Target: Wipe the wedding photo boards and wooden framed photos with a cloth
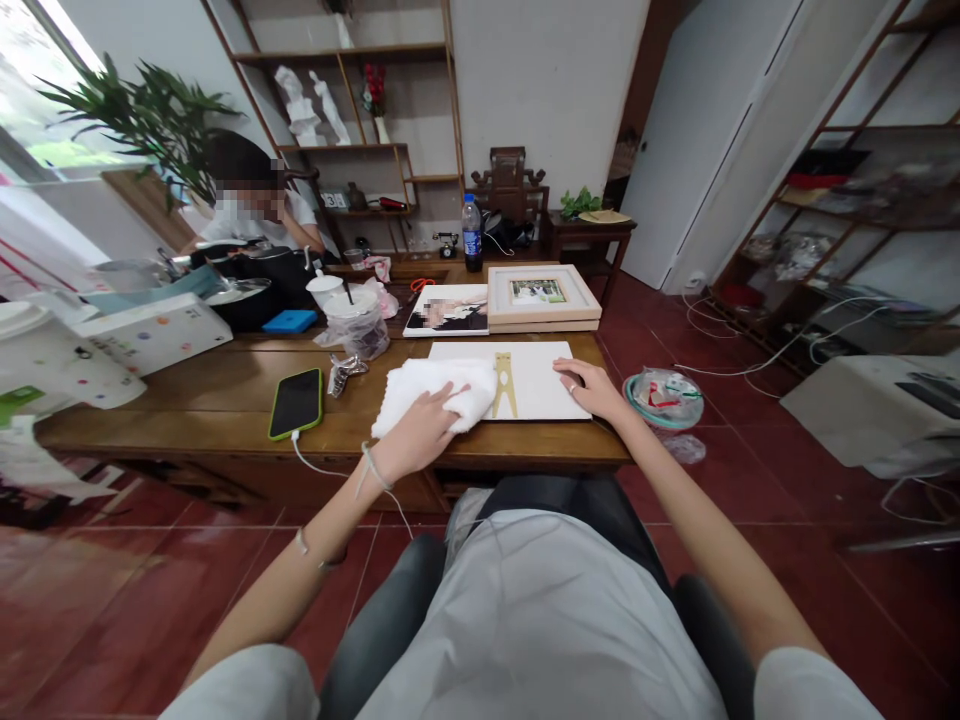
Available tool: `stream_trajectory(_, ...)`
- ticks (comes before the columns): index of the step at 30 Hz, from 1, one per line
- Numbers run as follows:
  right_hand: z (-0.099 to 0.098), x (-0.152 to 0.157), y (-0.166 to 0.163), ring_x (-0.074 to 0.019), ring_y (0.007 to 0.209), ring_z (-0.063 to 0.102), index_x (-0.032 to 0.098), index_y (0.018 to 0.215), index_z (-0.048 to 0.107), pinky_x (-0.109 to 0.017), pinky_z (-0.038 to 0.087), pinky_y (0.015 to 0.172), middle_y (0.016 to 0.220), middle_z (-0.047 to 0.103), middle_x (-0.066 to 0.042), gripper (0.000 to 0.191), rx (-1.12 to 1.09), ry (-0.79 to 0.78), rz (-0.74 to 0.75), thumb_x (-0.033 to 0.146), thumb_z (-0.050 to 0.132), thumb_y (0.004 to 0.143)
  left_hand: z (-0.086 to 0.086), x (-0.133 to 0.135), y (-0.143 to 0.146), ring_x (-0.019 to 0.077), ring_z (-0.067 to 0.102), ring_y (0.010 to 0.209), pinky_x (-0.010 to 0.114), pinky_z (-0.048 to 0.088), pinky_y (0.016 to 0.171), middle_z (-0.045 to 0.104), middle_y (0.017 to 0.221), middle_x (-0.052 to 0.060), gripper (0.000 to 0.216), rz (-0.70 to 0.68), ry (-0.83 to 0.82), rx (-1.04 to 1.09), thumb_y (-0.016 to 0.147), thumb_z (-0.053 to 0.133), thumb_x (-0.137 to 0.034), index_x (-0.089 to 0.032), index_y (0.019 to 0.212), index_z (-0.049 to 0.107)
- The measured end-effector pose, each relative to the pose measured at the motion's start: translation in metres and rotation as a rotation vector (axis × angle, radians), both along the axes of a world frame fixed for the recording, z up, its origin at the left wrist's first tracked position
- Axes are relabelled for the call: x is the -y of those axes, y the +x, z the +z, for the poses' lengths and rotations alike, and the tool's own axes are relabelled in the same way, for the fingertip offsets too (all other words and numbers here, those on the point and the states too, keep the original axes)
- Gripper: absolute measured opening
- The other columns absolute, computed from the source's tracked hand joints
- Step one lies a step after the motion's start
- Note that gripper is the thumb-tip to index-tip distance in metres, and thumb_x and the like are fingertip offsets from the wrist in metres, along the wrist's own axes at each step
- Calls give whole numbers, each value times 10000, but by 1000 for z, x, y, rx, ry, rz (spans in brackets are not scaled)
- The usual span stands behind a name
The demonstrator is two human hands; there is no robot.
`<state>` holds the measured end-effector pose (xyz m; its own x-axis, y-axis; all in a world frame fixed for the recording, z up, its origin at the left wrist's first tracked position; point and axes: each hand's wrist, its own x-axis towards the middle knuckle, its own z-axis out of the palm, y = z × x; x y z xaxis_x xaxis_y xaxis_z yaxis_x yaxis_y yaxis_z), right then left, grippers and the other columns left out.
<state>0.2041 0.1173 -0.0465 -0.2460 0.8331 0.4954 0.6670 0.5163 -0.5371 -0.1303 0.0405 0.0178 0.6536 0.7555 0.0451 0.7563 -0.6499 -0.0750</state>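
The left hand [424, 425] presses down on a folded white towel [420, 377], its fingers laid fairly flat and a little apart across the cloth; whether they pinch any of it I cannot tell. The towel covers the left part of a flat white board [541, 380], which lies near the front edge of the wooden table [225, 390], directly before the seated person. A tan two-legged shape [504, 368] stands out along the middle of the board, just beside the towel's right edge. The right hand [592, 388] is at the board's right side, fingers close together and slightly bent with their tips on the white surface, a ring on one of them; whether the thumb grips the edge I cannot tell. Just beyond the board lie a photo panel [450, 318] and, touching it on the right, a pale picture frame [577, 290] on top of another. A bottle [472, 240] with a blue cap stands behind them, and red scissors [423, 285] lie behind the panel. Left of the towel are a crumpled silvery wrapper [346, 373] and a phone [296, 403] in a green case, with a white cable plugged into its near end. Farther back stands a lidded cup [361, 322] in a plastic bag, near a blue box [289, 321], while another person [304, 212] sits at the table's far left side
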Motion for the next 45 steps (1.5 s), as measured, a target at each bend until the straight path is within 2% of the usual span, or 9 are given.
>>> stream_trajectory(4, 0, 0, 0, -242, 1162, 621, 204, 1043, 715, -443, 439, 1060, 1207, 687, -88, 296, -2, 0, -14, 137, 535, 817, 11, 26, -8, 285, 374, 1389, 427, 398, 1064, 480, 1443, 143, 246, -62, -74, 7, 934, 436, -142, -131, 977, 678)
stream_trajectory(7, 1, 1, -1, -247, 1162, 621, 208, 1039, 717, -449, 439, 1059, 1201, 690, -85, 294, -8, 2, -11, 137, 539, 816, 15, 21, -9, 266, 404, 1370, 401, 408, 1048, 567, 1353, 154, 254, -65, -99, 3, 954, 422, -169, -138, 929, 673)
stream_trajectory(13, 1, 1, -1, -243, 1163, 621, 221, 1029, 719, -447, 439, 1061, 1195, 694, -71, 286, -22, -1, -4, 132, 553, 813, 13, -36, 5, 268, 526, 1244, 381, 401, 1027, 676, 1158, 127, 285, -19, -130, 19, 975, 387, -227, -141, 1008, 656)
stream_trajectory(19, 1, 2, 0, -233, 1164, 621, 219, 1037, 713, -429, 444, 1059, 1210, 687, -72, 281, -5, 1, -3, 137, 545, 828, 7, -105, 34, 296, 621, 1063, 380, 433, 955, 679, 1138, 151, 369, 57, -187, 197, 979, 370, -333, -104, 1052, 651)
stream_trajectory(24, 1, 2, 0, -238, 1163, 621, 198, 1044, 709, -431, 442, 1060, 1213, 683, -93, 277, -5, 2, 7, 142, 535, 837, 5, -124, 57, 282, 615, 1072, 354, 435, 955, 659, 1192, 144, 423, 47, -169, 350, 980, 342, -373, -99, 1099, 642)
stream_trajectory(29, 2, 2, -1, -238, 1161, 623, 223, 1037, 712, -440, 442, 1059, 1204, 689, -74, 280, -7, -2, -1, 140, 545, 829, 3, -100, 78, 314, 526, 1214, 436, 411, 1009, 638, 1227, 158, 331, 39, -117, 204, 959, 387, -264, -118, 1107, 645)
stream_trajectory(34, 2, 2, -1, -247, 1165, 619, 217, 1038, 716, -446, 437, 1062, 1203, 689, -82, 283, -14, 6, 2, 147, 544, 825, -1, -39, 84, 354, 330, 1381, 571, 350, 1048, 460, 1449, 161, 369, 9, -7, 65, 885, 439, -132, -140, 1217, 599)
stream_trajectory(40, 2, 2, 0, -245, 1169, 618, 222, 1035, 719, -442, 439, 1063, 1198, 692, -72, 288, -7, -4, -3, 148, 543, 819, 8, 31, 75, 353, 294, 1408, 567, 371, 1047, 382, 1519, 105, 372, -49, -37, 34, 863, 459, -112, -178, 1185, 633)
stream_trajectory(45, 3, 3, -1, -244, 1167, 618, 209, 1037, 716, -444, 440, 1059, 1199, 690, -88, 280, 0, 7, -2, 160, 537, 828, 11, 26, 73, 341, 359, 1378, 509, 416, 1028, 443, 1474, 128, 359, -71, -13, 26, 892, 448, -155, -166, 1204, 625)
